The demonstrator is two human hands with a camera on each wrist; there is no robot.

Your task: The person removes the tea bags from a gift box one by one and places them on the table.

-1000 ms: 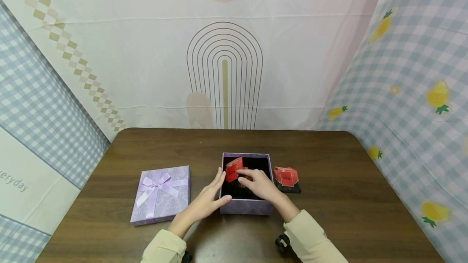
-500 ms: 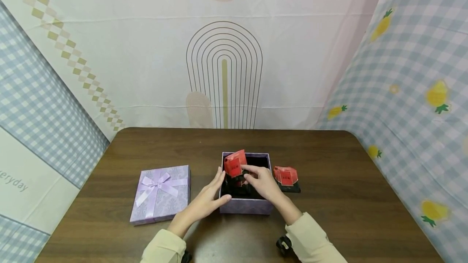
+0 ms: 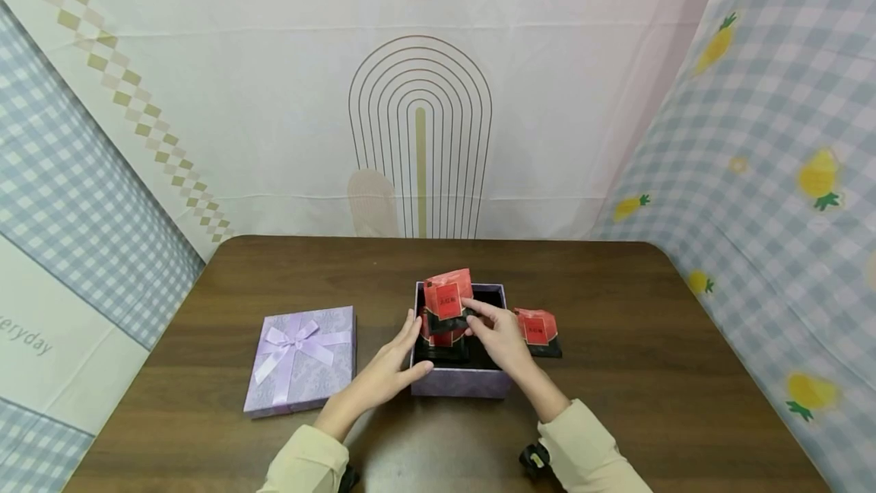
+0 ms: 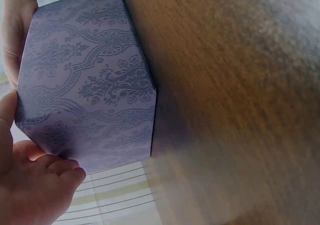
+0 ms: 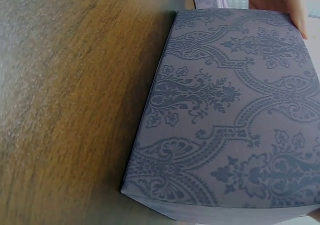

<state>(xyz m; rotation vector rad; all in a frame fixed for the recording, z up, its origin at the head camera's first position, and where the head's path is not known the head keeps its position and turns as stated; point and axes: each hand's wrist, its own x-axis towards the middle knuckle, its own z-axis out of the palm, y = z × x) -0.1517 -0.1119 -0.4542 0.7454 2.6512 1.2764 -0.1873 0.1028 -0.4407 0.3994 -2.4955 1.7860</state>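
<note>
In the head view, my right hand pinches a red-and-black tea packet by its right edge, above an open lilac patterned box. Beneath it, another tea packet lies in the left part of the dark box interior, partly covered. My left hand rests against the box's left side, fingers extended and thumb at the front left corner. The left wrist view has this hand touching the box wall. The right wrist view is mostly the box's front; the held packet is hidden there.
One more tea packet lies on the brown table, just right of the box. To the left sits the matching lilac lid with a ribbon bow. Cloth hangings surround the table behind and at the sides.
My right hand has raised the tea packet up out of the box and slightly to the right, uncovering another packet below. The left hand has stayed at the box's side.
</note>
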